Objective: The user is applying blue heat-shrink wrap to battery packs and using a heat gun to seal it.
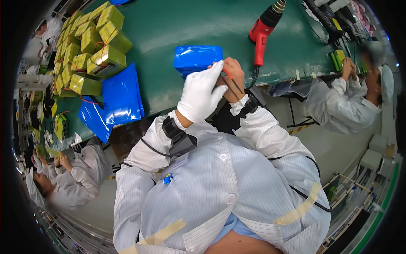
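Blue glossy film covers the pack (pixel 198 56), which lies on the green bench (pixel 158 51), in from the near edge and just ahead of the hands. Its near right corner is beside the fingertips. The left hand (pixel 201 92), in a white glove, is released rather than clenched: fingers straight, thumb spread clear of them, tips meeting the right hand at that corner. The right hand (pixel 234 76) is bare, its fingers bent; red and black leads (pixel 228 74) cross it, but whether it grasps them I cannot tell, since the glove hides part of the contact

The step in hand looks like settling the film and leads at this end of the pack. The next move would seem to call for keeping the leads free of the film's edge, with the pack held steady. If the film is meant to shrink, the heat gun (pixel 263 36) is in reach: it lies right of the pack, grip toward the bench's near edge, nozzle toward the far side, and looks untouched

Toward the bench's left end sit the yellow packs (pixel 105 61), heaped, with flat blue sleeves (pixel 123 95) at the near edge beside them
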{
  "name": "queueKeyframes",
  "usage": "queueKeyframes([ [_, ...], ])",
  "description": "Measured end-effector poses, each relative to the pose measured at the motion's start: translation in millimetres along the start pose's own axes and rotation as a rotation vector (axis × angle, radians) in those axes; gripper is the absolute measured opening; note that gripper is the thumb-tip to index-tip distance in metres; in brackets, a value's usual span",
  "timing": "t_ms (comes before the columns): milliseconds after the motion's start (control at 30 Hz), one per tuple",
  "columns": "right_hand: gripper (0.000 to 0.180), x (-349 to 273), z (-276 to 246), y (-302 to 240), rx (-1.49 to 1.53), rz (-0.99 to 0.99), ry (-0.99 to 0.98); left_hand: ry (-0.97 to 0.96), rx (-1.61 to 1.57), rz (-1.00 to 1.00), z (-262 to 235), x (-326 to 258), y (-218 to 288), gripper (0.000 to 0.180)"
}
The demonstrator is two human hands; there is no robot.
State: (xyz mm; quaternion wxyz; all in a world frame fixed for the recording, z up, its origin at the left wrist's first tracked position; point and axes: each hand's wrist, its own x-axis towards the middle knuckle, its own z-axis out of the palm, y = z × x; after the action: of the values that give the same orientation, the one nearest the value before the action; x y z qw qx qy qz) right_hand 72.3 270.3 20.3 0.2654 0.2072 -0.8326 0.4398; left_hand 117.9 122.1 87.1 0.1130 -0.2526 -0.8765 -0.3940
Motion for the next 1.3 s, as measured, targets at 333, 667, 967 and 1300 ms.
queueKeyframes([
  [333,0.015,-1,21,1,-0.003,0.166,0.119,0.36,0.092,-0.046,-19,2,-57,0.038],
  [667,0.016,0,6,-16,0.127,0.239,0.057,0.096,-0.726,-0.465,-18,18,-137,0.056],
  [967,0.02,26,-10,-5,0.119,0.31,-0.19,-0.071,0.311,-0.254,-16,35,-103,0.056],
  [1300,0.025,10,-18,3,0.287,0.425,-0.048,-0.237,0.375,-0.255,-20,48,-103,0.066],
])
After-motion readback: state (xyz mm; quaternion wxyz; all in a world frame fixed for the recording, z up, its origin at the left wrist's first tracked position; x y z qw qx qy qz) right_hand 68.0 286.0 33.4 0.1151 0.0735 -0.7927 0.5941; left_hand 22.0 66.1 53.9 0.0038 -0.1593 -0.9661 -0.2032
